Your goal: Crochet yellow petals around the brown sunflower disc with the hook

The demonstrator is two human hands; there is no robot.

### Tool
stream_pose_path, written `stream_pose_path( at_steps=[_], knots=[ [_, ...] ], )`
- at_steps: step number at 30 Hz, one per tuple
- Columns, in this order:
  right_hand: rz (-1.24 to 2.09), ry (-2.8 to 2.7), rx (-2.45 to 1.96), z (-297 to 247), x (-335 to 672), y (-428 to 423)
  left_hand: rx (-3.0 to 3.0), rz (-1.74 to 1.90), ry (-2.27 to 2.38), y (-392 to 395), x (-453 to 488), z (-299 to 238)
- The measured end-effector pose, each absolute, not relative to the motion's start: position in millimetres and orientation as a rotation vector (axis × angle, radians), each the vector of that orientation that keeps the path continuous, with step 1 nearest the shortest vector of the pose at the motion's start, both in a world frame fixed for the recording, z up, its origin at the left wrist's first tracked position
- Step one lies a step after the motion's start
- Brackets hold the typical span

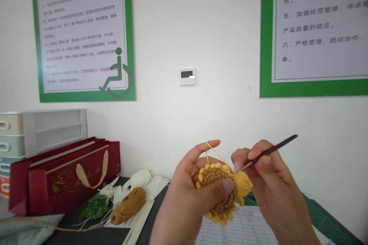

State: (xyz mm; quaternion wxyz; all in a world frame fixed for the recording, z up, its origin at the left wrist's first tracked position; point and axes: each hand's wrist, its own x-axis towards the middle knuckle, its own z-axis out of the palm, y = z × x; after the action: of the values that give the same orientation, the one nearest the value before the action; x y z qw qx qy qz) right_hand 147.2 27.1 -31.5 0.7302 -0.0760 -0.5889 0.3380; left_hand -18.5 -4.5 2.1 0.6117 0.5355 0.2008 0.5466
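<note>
My left hand (192, 191) pinches a round crochet flower (216, 174) with a brown centre and a yellow edge, the thumb lying across its front. Yellow yarn (215, 151) runs from the raised left index finger down to the flower's upper right edge. There, the thin metal tip of a crochet hook (271, 150) with a dark handle meets the stitches. My right hand (271, 183) grips that hook between thumb and fingers. A fuller yellow petal (243, 184) sticks out on the flower's right side. The left fingers behind the flower are partly hidden.
On the dark table at left lie a brown yarn skein (128, 205), green yarn (96, 207) and white yarn (140, 178). Dark red gift bags (71, 180) stand before a drawer unit (57, 126). A printed sheet (244, 226) and green mat (327, 218) lie below my hands.
</note>
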Motion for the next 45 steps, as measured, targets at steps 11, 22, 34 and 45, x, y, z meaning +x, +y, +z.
stream_pose_path(
  at_steps=[11, 22, 34, 45],
  knots=[
    [0.495, -1.492, -0.157, -29, 158, 24, 1.234, 1.266, 0.404, 8, -17, -9],
    [0.009, -1.719, -0.225, -24, 170, 7, 1.226, 1.29, 0.471, 1, -15, -3],
    [-0.908, -1.736, -0.324, -10, 169, -10, 1.125, 1.276, 0.321, 7, -11, -6],
    [-0.411, -1.586, -0.203, -28, 161, 0, 1.067, 1.199, 0.323, -6, -15, 0]
  ],
)
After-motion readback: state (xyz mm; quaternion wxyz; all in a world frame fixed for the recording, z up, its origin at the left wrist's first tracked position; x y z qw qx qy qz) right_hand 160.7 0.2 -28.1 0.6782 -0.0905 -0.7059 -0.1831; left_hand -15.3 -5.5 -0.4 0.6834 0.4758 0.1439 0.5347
